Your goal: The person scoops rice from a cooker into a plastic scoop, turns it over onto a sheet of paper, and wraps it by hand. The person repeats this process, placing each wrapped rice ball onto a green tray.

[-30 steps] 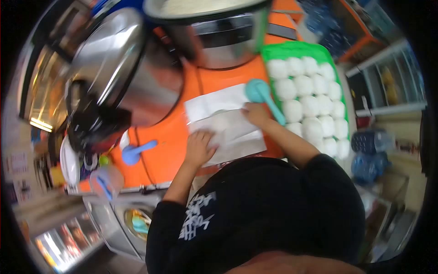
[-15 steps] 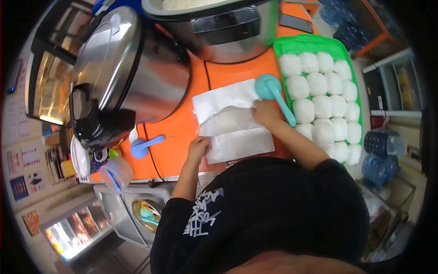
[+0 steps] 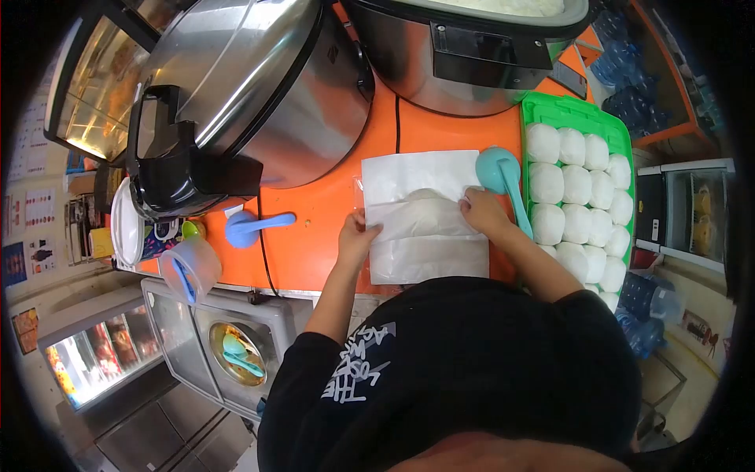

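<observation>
A white paper sheet (image 3: 429,263) lies on the orange table, folded over a low rounded bulge near its middle. My left hand (image 3: 358,234) pinches the sheet's left edge between thumb and fingers. At its right edge, my right hand (image 3: 481,211) grips the paper with bent fingers. What lies under the fold is hidden. A teal scoop (image 3: 499,171) rests just beyond my right hand, its handle pointing toward me. On the right, a green tray (image 3: 570,108) holds several rounded white portions (image 3: 576,185) in rows.
Two large steel cookers stand at the back, one lidded (image 3: 307,102), one open with white rice (image 3: 511,6). A blue scoop (image 3: 245,229), a clear plastic container (image 3: 191,267) and a black cable (image 3: 263,256) are at the left. A phone (image 3: 568,79) lies beyond the tray.
The view has shifted, so the table and cookers sit lower and further right. My hands remain at the paper's sides, and the fold now lies flatter and straighter.
</observation>
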`<state>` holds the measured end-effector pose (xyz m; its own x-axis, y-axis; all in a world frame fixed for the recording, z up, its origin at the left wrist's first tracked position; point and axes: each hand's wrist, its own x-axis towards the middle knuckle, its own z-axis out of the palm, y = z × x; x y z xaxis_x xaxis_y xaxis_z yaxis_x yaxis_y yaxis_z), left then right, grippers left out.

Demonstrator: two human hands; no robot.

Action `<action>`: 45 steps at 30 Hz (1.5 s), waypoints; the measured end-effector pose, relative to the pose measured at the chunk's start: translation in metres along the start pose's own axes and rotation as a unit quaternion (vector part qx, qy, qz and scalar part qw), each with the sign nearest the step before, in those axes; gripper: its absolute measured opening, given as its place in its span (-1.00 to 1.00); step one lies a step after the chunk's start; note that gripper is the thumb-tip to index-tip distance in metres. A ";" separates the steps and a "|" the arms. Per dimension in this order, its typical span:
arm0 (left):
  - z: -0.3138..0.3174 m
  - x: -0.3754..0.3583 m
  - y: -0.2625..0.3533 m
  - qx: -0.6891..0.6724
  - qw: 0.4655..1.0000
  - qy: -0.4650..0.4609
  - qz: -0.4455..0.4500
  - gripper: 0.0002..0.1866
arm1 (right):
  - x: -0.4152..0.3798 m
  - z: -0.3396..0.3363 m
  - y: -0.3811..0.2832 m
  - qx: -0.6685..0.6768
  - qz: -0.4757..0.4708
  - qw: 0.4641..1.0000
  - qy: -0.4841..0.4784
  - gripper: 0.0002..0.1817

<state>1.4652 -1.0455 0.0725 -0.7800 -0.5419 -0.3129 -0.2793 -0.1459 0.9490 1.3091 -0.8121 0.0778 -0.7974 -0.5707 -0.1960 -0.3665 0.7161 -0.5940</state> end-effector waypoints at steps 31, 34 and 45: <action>-0.003 0.003 0.022 0.559 0.776 -0.292 -0.001 -0.58 | -0.027 0.034 -0.067 -0.128 -0.280 0.951 -0.022 -0.49; -0.021 0.010 0.021 0.373 0.847 0.088 0.369 -0.66 | -0.026 0.034 -0.067 -0.162 -0.268 0.950 0.001 -0.45; 0.008 0.019 -0.003 0.398 0.800 -0.204 0.399 -0.76 | -0.017 0.011 0.011 -0.045 -0.204 0.978 -0.001 -0.66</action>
<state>1.4468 -1.0483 0.0639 -0.9604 0.1404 0.2405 0.2580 0.7740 0.5783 1.3237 -0.7988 0.0658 -0.5744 -0.8176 0.0409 -0.6950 0.4607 -0.5521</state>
